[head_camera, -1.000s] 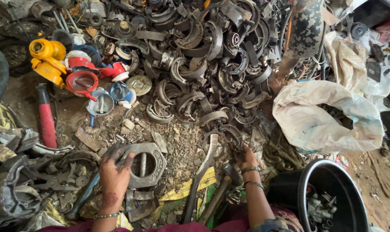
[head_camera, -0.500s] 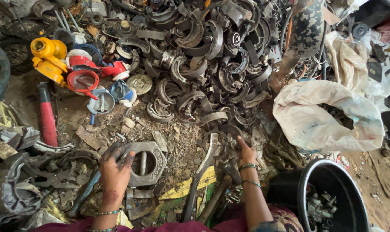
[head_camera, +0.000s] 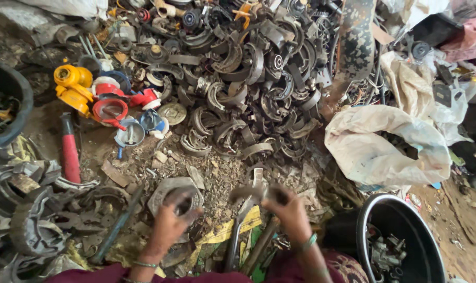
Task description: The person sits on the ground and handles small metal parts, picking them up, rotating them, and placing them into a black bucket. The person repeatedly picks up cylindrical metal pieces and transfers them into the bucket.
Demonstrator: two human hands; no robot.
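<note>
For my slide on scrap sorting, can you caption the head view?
Left hand on a metal housing, right hand gripping a hammer, before piled brake shoes.

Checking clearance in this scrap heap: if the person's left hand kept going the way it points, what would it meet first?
Probably the grey metal plate with a round hole that the left hand already touches; beyond lies rubble, though depth is unclear.

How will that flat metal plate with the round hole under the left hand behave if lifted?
The metal plate looks thick and solid, so probably stiff and heavy. It lies flat, so it is unlikely to roll. Its dirt coating may make the left hand slip.
</note>
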